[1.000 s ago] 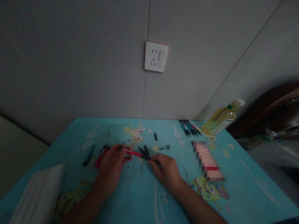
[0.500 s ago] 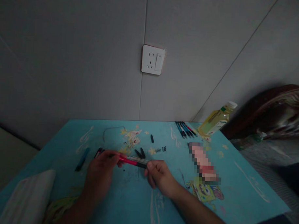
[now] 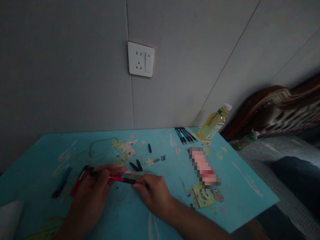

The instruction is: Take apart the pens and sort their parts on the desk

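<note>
A red pen with a black grip section (image 3: pixel 117 178) is held level between my two hands, just above the table. My left hand (image 3: pixel 91 196) is closed around its left end, and my right hand (image 3: pixel 157 195) pinches the black end. Thin pale rods (image 3: pixel 134 172) show just behind the pen; whether a hand touches them I cannot tell. Red pen parts (image 3: pixel 77 183) lie beside my left hand, partly covered by it, with a blue pen (image 3: pixel 62 183) further left. Short black pieces (image 3: pixel 139 164) rest beyond my hands, and another black piece (image 3: pixel 150 148) is further back.
Several pens (image 3: pixel 184 135) lie in a row at the back, near a leaning-looking bottle of yellow liquid (image 3: pixel 213 123). A blurred-out pink item (image 3: pixel 203 167) is on the right of the blue table (image 3: pixel 241 207). Tiny black parts (image 3: pixel 162 157) lie mid-table. A white object (image 3: pixel 4 216) sits front left.
The view has turned right, so the scene sits further left. Both hands still hold the red pen, and the pale rods now appear further apart from it.
</note>
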Tool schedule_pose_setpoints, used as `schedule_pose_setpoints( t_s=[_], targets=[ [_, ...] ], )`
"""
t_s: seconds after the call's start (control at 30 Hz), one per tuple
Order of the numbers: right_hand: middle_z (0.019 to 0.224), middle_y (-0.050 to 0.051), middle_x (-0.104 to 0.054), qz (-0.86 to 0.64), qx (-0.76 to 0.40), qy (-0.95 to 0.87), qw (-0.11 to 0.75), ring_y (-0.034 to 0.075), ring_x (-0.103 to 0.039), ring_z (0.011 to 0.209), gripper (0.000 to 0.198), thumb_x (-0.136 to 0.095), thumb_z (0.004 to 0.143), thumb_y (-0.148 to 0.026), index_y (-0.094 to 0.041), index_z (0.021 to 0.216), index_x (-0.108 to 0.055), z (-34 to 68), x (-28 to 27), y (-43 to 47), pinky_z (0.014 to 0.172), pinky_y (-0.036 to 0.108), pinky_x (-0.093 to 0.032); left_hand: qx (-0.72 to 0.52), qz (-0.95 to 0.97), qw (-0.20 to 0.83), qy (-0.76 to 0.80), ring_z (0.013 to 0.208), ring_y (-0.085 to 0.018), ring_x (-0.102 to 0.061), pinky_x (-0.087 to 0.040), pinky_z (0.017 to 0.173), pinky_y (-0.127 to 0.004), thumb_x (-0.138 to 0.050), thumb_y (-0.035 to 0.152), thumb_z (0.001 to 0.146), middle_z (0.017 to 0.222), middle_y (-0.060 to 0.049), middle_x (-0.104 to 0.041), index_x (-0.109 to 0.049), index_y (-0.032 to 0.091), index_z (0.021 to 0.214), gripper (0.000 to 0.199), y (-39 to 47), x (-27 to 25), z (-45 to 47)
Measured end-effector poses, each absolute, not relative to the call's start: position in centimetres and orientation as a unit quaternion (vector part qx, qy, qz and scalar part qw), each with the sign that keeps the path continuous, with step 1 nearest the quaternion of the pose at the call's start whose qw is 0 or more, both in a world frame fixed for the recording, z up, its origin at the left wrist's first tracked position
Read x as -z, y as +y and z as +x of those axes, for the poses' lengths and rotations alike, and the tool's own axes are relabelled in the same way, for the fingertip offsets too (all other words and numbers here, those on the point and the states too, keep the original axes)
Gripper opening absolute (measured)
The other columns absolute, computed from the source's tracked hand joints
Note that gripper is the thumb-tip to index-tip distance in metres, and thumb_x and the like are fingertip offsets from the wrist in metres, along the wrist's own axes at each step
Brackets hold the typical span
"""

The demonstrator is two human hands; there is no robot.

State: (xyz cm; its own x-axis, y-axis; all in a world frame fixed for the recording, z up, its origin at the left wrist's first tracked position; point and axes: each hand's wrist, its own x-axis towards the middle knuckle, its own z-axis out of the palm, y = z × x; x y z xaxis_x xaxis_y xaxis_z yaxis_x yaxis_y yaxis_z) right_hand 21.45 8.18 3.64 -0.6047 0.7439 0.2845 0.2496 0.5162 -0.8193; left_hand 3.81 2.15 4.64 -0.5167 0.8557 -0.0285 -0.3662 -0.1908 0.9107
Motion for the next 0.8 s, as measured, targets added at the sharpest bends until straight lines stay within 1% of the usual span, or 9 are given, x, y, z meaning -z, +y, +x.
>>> schedule_pose_setpoints(
  t_s=[0.13, 0.23, 0.3, 0.4, 0.47, 0.53, 0.6, 0.67, 0.8],
  targets=[
    [0.065, -0.002, -0.052, -0.265, -0.413, -0.819, 0.297, 0.012, -0.049, 0.059, 0.028, -0.047, 0.096, -0.031, -0.019, 0.073, -0.058, 21.5, -3.9, 7.7, 0.058, 0.024, -0.035, -0.729, 0.294, 0.419, 0.455, 0.109, -0.03, -0.066, -0.042, 0.104, -0.05, -0.062, 0.05, 0.086, 0.085, -0.005, -0.076, -0.061, 0.019, 0.082, 0.031, 1.6, -5.1, 4.3],
    [0.058, -0.004, -0.042, -0.246, -0.476, -0.803, 0.259, 0.011, -0.04, 0.053, 0.034, -0.045, 0.097, -0.035, -0.02, 0.069, -0.054, 21.4, -3.5, 7.1, 0.051, 0.023, -0.029, -0.713, 0.332, 0.456, 0.417, 0.116, -0.029, -0.062, -0.035, 0.11, -0.05, -0.06, 0.05, 0.087, 0.084, -0.005, -0.076, -0.063, 0.02, 0.081, 0.03, 1.4, -5.1, 3.8],
    [0.056, -0.005, -0.038, -0.246, -0.516, -0.781, 0.25, 0.01, -0.037, 0.051, 0.035, -0.043, 0.098, -0.038, -0.02, 0.071, -0.054, 21.3, -3.1, 6.8, 0.049, 0.023, -0.027, -0.701, 0.354, 0.481, 0.39, 0.119, -0.029, -0.059, -0.035, 0.11, -0.049, -0.058, 0.049, 0.089, 0.09, -0.007, -0.076, -0.065, 0.02, 0.084, 0.03, 1.2, -4.8, 3.4],
    [0.057, -0.004, -0.042, -0.27, -0.518, -0.763, 0.277, 0.01, -0.04, 0.051, 0.035, -0.039, 0.1, -0.039, -0.02, 0.074, -0.054, 21.2, -2.8, 6.8, 0.049, 0.023, -0.029, -0.679, 0.358, 0.491, 0.412, 0.116, -0.028, -0.061, -0.042, 0.104, -0.046, -0.053, 0.046, 0.092, 0.111, -0.01, -0.072, -0.066, 0.021, 0.106, 0.031, 0.9, -4.7, 3.8],
    [0.059, -0.003, -0.048, -0.281, -0.489, -0.772, 0.291, 0.011, -0.045, 0.053, 0.035, -0.038, 0.101, -0.037, -0.019, 0.075, -0.054, 21.0, -2.8, 7.0, 0.052, 0.023, -0.033, -0.657, 0.35, 0.473, 0.472, 0.111, -0.027, -0.063, -0.045, 0.1, -0.043, -0.056, 0.044, 0.091, 0.118, -0.011, -0.069, -0.056, 0.022, 0.128, 0.043, 1.0, -5.0, 4.4],
    [0.061, -0.002, -0.052, -0.281, -0.45, -0.798, 0.285, 0.012, -0.049, 0.056, 0.033, -0.04, 0.1, -0.034, -0.019, 0.074, -0.054, 20.9, -3.0, 7.4, 0.055, 0.024, -0.036, -0.655, 0.324, 0.435, 0.526, 0.105, -0.025, -0.066, -0.047, 0.097, -0.04, -0.061, 0.042, 0.089, 0.114, -0.01, -0.071, -0.039, 0.024, 0.142, 0.061, 1.3, -5.4, 4.9],
    [0.062, -0.001, -0.054, -0.277, -0.406, -0.829, 0.267, 0.012, -0.05, 0.057, 0.031, -0.044, 0.098, -0.033, -0.02, 0.072, -0.054, 20.8, -3.1, 7.6, 0.056, 0.024, -0.037, -0.668, 0.283, 0.402, 0.558, 0.098, -0.023, -0.069, -0.049, 0.094, -0.04, -0.064, 0.041, 0.086, 0.104, -0.008, -0.073, -0.025, 0.024, 0.149, 0.075, 1.6, -5.7, 4.9],
    [0.063, -0.001, -0.055, -0.27, -0.363, -0.855, 0.252, 0.012, -0.051, 0.057, 0.029, -0.048, 0.097, -0.032, -0.02, 0.071, -0.056, 20.7, -3.1, 7.7, 0.057, 0.024, -0.037, -0.677, 0.253, 0.389, 0.571, 0.092, -0.023, -0.071, -0.052, 0.089, -0.04, -0.065, 0.041, 0.085, 0.1, -0.007, -0.074, -0.019, 0.025, 0.15, 0.081, 1.9, -5.8, 4.4],
    [0.066, -0.001, -0.059, -0.265, -0.321, -0.874, 0.252, 0.013, -0.055, 0.06, 0.029, -0.047, 0.097, -0.031, -0.02, 0.075, -0.06, 20.8, -3.3, 7.8, 0.06, 0.024, -0.041, -0.662, 0.251, 0.372, 0.6, 0.084, -0.024, -0.071, -0.057, 0.073, -0.035, -0.068, 0.042, 0.082, 0.1, -0.007, -0.073, -0.03, 0.026, 0.145, 0.075, 2.1, -5.9, 3.6]
  ],
)
